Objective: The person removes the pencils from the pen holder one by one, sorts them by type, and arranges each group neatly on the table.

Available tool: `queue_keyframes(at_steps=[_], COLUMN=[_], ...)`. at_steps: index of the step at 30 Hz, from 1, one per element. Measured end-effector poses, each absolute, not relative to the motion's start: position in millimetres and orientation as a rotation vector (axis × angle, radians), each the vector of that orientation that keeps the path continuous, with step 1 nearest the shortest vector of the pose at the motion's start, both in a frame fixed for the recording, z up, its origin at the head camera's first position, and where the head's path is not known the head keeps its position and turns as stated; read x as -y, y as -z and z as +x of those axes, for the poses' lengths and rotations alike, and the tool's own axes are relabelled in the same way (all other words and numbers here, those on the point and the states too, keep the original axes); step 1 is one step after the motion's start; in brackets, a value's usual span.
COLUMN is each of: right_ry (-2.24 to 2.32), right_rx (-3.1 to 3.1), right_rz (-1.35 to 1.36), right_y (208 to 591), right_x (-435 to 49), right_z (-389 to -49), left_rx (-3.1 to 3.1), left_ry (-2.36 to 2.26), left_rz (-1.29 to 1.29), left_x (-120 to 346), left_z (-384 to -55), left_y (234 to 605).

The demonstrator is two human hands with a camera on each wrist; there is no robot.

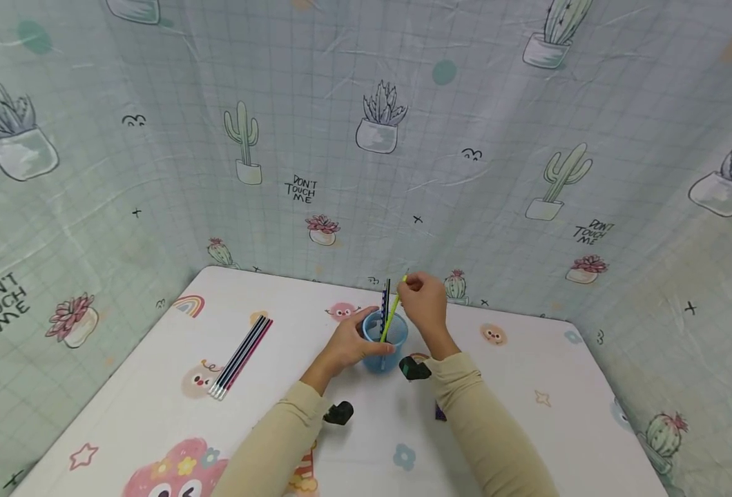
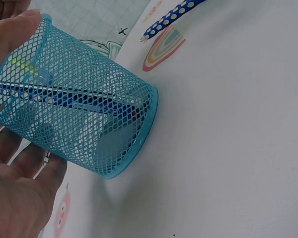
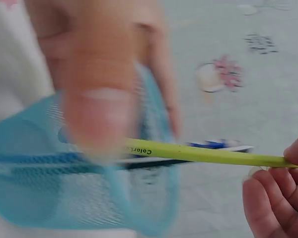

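Note:
A light blue mesh pencil cup (image 1: 375, 362) stands near the middle of the table. My left hand (image 1: 349, 343) grips it round the side, thumb near the rim. My right hand (image 1: 425, 300) pinches a yellow-green pencil (image 1: 393, 312) near its upper end, above the cup. The pencil's lower part (image 3: 164, 150) slants into the cup's mouth. Beside it, a dark pencil and a blue patterned one (image 1: 383, 307) lean inside the cup; their lower ends show through the mesh in the left wrist view. In the right wrist view, the left thumb (image 3: 99, 119) is blurred and covers part of the cup.
Several dark pencils and a pink one (image 1: 242, 357) lie side by side at the table's left. A blue pencil with white dots (image 2: 171, 19) lies on the table, mostly hidden by the right sleeve in the head view. A printed curtain (image 1: 341, 172) hangs behind the table.

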State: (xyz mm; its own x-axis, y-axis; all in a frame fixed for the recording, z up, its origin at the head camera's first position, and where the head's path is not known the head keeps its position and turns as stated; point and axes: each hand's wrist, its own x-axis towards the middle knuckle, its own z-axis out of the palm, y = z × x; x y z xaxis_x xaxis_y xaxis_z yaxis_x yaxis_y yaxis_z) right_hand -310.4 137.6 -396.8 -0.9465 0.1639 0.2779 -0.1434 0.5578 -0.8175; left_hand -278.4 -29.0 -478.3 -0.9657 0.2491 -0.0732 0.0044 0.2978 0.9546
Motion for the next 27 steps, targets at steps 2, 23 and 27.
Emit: queue_keyframes(at_steps=[2,23,27], right_ry=[-1.447,-1.948,-1.9], right_rx=[2.415,2.214,2.335], right_rz=[-0.011,-0.068,-0.097], right_y=[386,329,334], right_x=[-145,-234,-248], right_z=[-311,-304,-301], left_rx=[-2.357,-2.35,-2.329], left_ry=[-1.727,-1.729,-1.739], left_rz=[0.235,0.215,0.214], left_x=[28,30,29], left_z=[-278,-278,-278], left_y=[477,473,473])
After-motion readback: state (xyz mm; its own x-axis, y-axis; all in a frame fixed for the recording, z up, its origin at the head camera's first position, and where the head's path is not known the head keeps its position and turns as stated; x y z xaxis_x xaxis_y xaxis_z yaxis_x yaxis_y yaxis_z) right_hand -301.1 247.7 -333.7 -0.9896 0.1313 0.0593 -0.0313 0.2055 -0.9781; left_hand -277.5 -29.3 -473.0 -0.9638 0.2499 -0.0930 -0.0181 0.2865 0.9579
